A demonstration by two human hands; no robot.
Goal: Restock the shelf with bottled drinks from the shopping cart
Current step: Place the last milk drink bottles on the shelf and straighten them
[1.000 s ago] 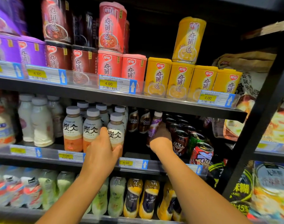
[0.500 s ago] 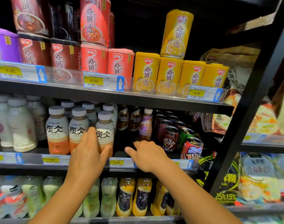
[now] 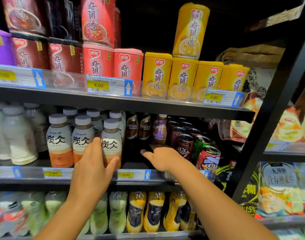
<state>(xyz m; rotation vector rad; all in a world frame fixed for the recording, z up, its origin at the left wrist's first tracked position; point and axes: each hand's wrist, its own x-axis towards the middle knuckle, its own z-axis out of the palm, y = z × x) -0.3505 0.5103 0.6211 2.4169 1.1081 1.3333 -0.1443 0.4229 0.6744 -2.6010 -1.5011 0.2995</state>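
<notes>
The middle shelf (image 3: 35,182) carries a 6.00 tag (image 3: 133,174) on its front rail. Up-left of the tag, the left hand (image 3: 93,170) grasps the front latte bottle (image 3: 112,134), which stands upright at the shelf edge. Up-right of the tag, the right hand (image 3: 164,157) hovers with loosely bent fingers, holding nothing. Nescafé bottles (image 3: 144,127) stand farther back above the tag.

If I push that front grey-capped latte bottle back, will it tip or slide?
The grey-capped plastic latte bottle looks full, so probably heavyish. Its squat, wide body likely slides rather than tips. The glossy label may feel slippery.
</notes>
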